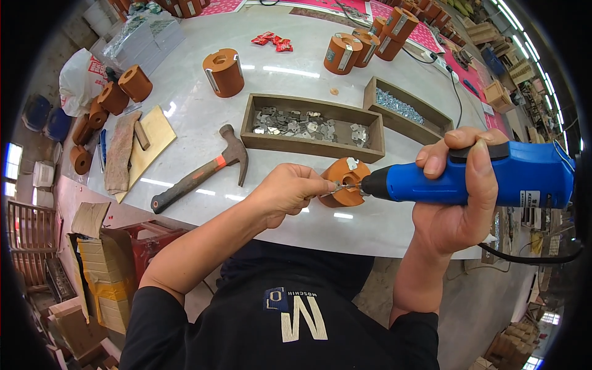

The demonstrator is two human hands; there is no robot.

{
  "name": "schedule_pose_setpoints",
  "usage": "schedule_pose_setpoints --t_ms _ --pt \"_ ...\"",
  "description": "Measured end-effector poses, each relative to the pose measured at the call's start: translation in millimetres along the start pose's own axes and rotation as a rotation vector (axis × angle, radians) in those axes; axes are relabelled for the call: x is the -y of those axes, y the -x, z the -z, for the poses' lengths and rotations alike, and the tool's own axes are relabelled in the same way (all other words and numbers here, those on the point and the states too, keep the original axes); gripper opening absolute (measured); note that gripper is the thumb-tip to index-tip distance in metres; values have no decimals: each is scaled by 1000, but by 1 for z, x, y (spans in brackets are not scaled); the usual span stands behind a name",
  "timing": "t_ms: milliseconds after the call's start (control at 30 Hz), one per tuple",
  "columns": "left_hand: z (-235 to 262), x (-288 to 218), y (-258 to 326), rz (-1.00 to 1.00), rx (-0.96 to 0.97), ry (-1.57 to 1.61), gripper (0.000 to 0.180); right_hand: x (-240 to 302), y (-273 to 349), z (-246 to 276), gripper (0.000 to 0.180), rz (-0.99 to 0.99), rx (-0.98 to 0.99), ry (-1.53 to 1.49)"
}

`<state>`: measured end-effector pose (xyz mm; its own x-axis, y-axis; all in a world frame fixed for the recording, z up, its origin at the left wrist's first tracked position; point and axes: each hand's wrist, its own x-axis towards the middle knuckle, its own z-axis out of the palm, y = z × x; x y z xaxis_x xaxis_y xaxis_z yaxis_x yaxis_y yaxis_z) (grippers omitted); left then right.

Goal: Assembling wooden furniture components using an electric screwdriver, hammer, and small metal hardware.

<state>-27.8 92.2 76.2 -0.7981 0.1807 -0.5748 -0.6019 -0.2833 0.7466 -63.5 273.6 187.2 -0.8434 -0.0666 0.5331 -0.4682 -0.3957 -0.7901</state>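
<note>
My right hand [459,185] is wrapped round a blue electric screwdriver [431,182], its black nose and bit aimed left. The bit tip meets a small orange-brown round wooden block [346,198], which has a hole and a metal plate on top. My left hand [293,190] pinches something small and metallic at the bit tip, against the block; the fingers hide most of it. Beyond the block, a long wooden tray [314,147] holds many flat metal plates. Another wooden tray [439,128] holds a heap of silvery screws [398,106].
A claw hammer [203,176] lies left of my left hand. Further off stand a round wooden block [224,73] and more blocks [343,53]. Small red packets [271,41] lie at the back. A wooden board with cloth [145,151] sits at left. The screwdriver's black cord [530,259] hangs at right.
</note>
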Motion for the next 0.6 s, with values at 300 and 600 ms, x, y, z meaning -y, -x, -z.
schedule_pose_setpoints --t_ms 300,600 --pt "1 0 -1 9 13 9 21 -5 -5 -11 22 15 83 78" --pt "1 0 -2 4 27 21 23 -8 -5 -23 21 -81 31 100"
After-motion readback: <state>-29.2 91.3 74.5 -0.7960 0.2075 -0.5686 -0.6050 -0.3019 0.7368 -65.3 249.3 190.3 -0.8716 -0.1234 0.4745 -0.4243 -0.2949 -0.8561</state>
